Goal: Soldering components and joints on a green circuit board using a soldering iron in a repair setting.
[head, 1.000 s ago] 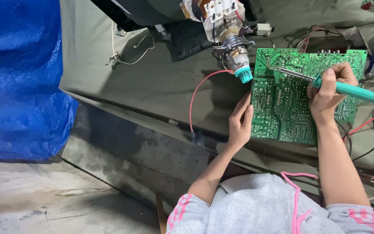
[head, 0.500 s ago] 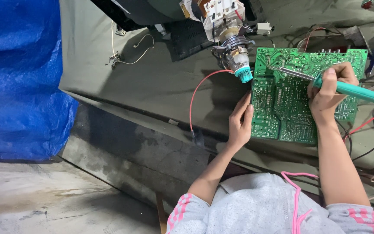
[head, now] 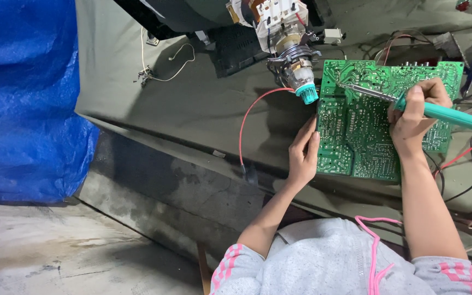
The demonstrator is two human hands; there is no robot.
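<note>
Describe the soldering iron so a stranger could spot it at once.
Find the green circuit board on the grey cloth. The right hand grips the soldering iron above it: the only teal-handled tool, with a thin metal tip slanting onto the board.

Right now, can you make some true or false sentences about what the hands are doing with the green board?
1. The right hand holds a soldering iron with a teal handle. True.
2. The left hand holds a hammer. False: it rests on the left edge of the green circuit board.
3. The iron's tip is over the board. True.
4. The tarp on the left is yellow. False: it is blue.
5. A red wire curves beside the board. True.
</note>
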